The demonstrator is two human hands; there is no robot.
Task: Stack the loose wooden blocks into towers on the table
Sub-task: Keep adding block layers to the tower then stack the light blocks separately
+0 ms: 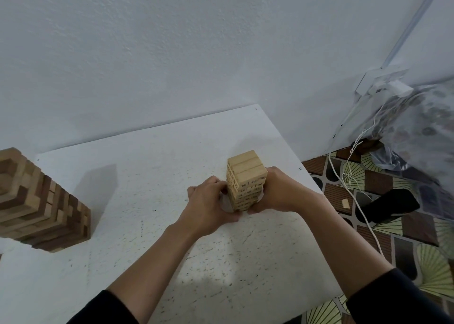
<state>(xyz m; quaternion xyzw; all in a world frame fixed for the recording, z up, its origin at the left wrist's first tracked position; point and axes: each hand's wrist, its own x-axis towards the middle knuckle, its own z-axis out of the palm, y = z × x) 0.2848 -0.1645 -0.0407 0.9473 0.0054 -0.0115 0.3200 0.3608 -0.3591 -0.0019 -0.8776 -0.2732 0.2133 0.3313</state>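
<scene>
A small tower of pale wooden blocks (pixel 246 176) with printed marks on their sides stands on the white table (pixel 147 181), near its right edge. My left hand (pixel 208 205) is curled against the tower's left side, low down. On the opposite side my right hand (pixel 280 191) wraps the lower layers. Both hands hold the tower between them. Three blocks lie side by side on top. A taller, wider tower of light and dark blocks (pixel 41 208) stands at the table's left edge, partly cut off by the frame.
The wall runs close behind the table. Off the right edge lies a patterned floor with a white cable (pixel 353 196), a black object (pixel 390 205), a single loose block (pixel 345 203) and a plastic bag (pixel 422 132).
</scene>
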